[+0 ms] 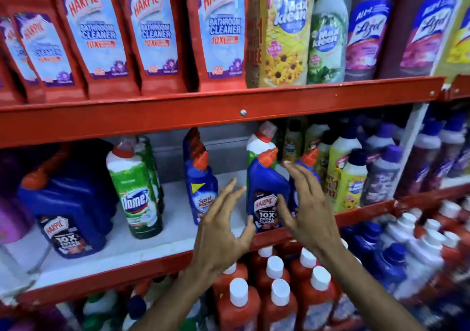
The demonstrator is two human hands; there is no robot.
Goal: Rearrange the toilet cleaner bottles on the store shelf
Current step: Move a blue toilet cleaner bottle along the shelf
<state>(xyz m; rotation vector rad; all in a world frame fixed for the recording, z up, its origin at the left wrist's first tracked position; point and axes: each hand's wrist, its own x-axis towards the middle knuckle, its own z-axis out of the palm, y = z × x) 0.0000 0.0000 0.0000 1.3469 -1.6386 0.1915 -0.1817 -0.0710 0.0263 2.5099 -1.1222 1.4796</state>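
A blue Harpic toilet cleaner bottle (265, 190) with an orange cap stands upright at the front of the middle shelf (162, 263). My left hand (223, 231) is just left of it, fingers spread, thumb near its base. My right hand (306, 203) is just right of it, fingers apart, partly covering a second blue bottle (306, 162) behind. Neither hand grips a bottle. Left along the shelf stand a blue Sani Fresh bottle (201, 185), a green Domex bottle (134, 190) and a large blue Harpic bottle (67, 208).
Red Harpic bathroom cleaner bottles (157, 32) and Max Kleen bottles (284, 30) fill the upper shelf. Yellow and purple floor cleaner bottles (353, 178) crowd the middle shelf's right side. Red bottles with white caps (277, 292) stand on the shelf below my hands.
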